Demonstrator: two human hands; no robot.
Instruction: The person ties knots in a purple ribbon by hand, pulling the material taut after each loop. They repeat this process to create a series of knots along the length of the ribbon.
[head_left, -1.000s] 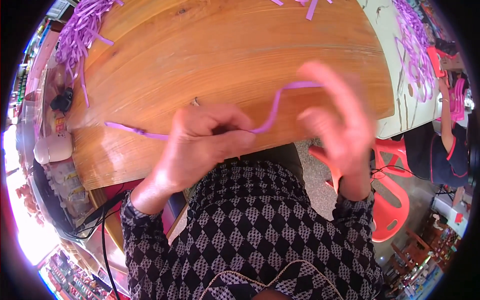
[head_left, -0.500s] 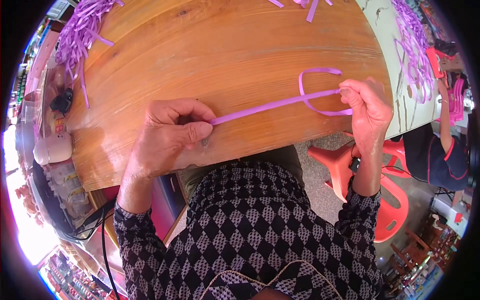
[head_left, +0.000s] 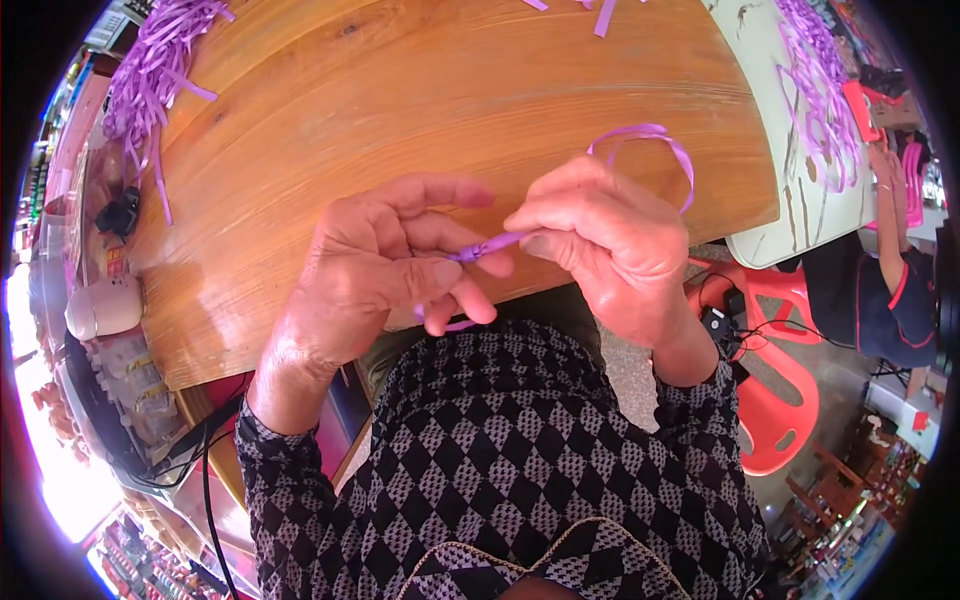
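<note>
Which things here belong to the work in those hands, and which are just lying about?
In the work:
purple ribbon, held by left hand and right hand
bundle of purple strips, likely

Seemingly just lying about:
pale rounded object
black cable
red plastic chair

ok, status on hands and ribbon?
Left hand, right hand both holding purple ribbon. Bunched spot between them, possibly a knot; slack loops beyond right hand. Purple bundle at far left, apart from both hands.

Red chair (head_left: 765,430) R, nr co-worker (head_left: 880,318); blk cable (head_left: 207,490) lower L.
</note>
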